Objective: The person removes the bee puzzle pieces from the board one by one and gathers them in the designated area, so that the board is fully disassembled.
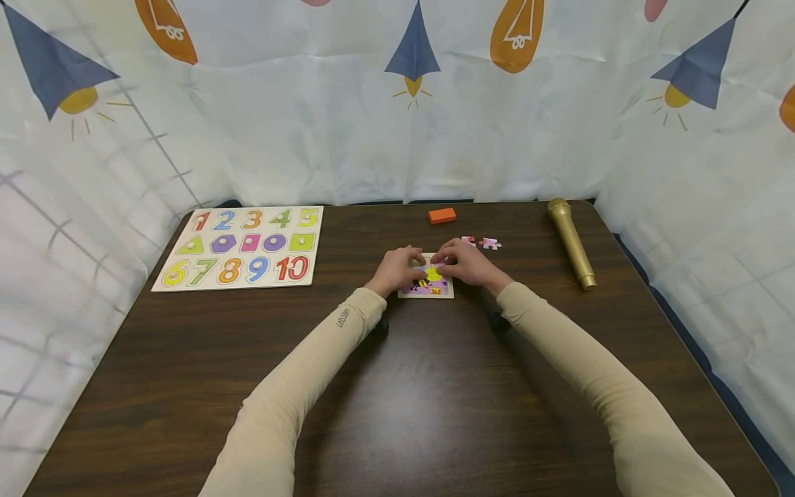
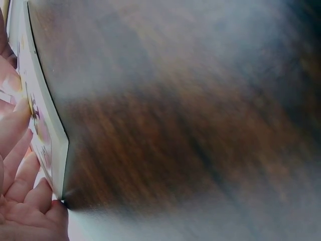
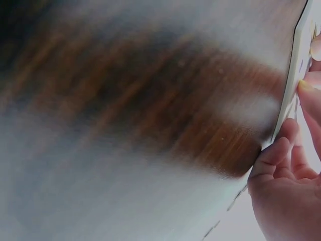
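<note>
A small jigsaw puzzle [image 1: 426,293] with a pale frame and a pink and yellow picture lies on the table, between both hands. My left hand [image 1: 398,269] grips its left side, thumb on the picture and the other fingers curled by the edge; the left wrist view shows the thumb [image 2: 17,118] close over the pieces. On the opposite side my right hand [image 1: 468,264] holds the puzzle, with curled fingers [image 3: 275,154] at the frame's corner. Both thumbs meet near the yellow part. The hands hide much of the picture. Two loose jigsaw pieces [image 1: 491,244] lie just beyond the right hand.
A number and shape board [image 1: 180,266] lies at the back left of the brown table [image 1: 397,407]. An orange block [image 1: 442,216] sits near the back edge. Toward the right lies a gold microphone [image 1: 572,245]. Patterned white curtains [image 1: 310,131] surround the table's back and sides.
</note>
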Demonstrator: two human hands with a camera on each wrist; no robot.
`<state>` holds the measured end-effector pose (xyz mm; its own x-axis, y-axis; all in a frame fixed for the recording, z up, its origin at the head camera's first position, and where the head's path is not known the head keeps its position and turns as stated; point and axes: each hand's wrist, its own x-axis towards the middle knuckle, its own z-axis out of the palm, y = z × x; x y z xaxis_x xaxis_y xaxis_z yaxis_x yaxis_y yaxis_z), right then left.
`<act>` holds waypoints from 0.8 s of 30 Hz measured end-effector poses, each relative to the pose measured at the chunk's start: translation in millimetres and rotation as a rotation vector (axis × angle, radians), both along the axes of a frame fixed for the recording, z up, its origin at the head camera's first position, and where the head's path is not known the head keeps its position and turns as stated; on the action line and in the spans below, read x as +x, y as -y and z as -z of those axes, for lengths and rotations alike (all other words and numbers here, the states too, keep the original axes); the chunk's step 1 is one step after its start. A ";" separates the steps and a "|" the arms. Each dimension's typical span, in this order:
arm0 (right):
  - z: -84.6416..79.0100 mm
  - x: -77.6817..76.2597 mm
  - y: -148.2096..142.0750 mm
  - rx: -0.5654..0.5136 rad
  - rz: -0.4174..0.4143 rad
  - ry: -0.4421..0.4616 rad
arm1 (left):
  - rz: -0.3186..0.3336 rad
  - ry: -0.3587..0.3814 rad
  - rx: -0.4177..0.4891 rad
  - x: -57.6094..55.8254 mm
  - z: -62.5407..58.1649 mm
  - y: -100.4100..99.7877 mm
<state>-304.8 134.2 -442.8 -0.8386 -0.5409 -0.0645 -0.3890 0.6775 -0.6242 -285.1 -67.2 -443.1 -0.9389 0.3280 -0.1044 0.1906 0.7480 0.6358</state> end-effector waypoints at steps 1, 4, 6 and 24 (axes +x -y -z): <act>0.0 -0.6 -0.2 0.002 -0.004 -0.006 | 0.000 -0.001 0.000 0.2 0.0 0.0; -1.2 -1.5 -0.4 0.012 -0.010 -0.021 | 0.003 -0.002 -0.002 0.7 -0.2 0.0; -2.5 -1.6 -0.5 0.017 -0.010 -0.023 | 0.005 -0.002 0.000 1.2 -0.4 0.2; -1.8 -4.7 -2.5 0.064 -0.055 -0.073 | 0.005 -0.002 -0.008 1.2 -2.4 0.1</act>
<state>-309.5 136.8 -441.0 -0.8113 -0.5832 -0.0402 -0.4698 0.6914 -0.5488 -283.8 -67.2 -440.7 -0.9375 0.3318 -0.1052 0.1957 0.7524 0.6290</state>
